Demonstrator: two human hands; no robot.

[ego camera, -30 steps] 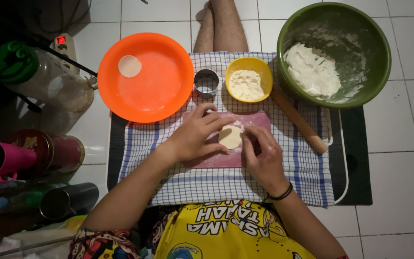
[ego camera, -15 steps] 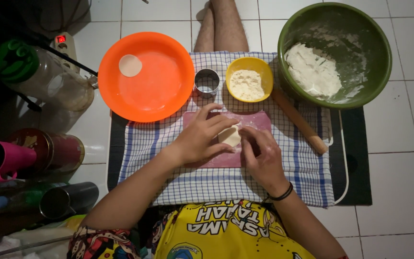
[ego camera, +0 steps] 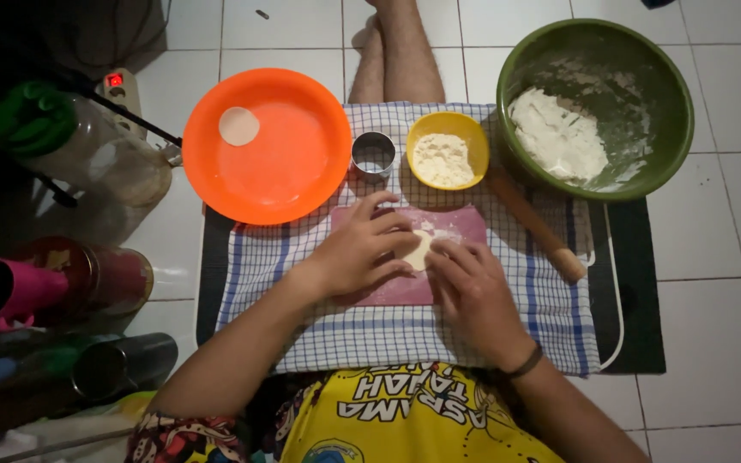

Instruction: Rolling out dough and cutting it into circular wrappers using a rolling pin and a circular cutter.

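Light comes from above and right: white floor tiles [ego camera: 713,257] bright, even. Left side dim, falling to near black at top-left corner; bottles [ego camera: 62,291] there murky, detail lost. Orange plate [ego camera: 276,163] vivid, soft sheen across centre, no hard glare. Green bowl [ego camera: 595,107] well lit, flour inside near-white. Hands cast soft shadow on pink mat [ego camera: 456,225]. Small red lamp [ego camera: 115,80] glows in gloom. Focus fair at centre, slightly soft throughout; mild wide-angle bend at edges.
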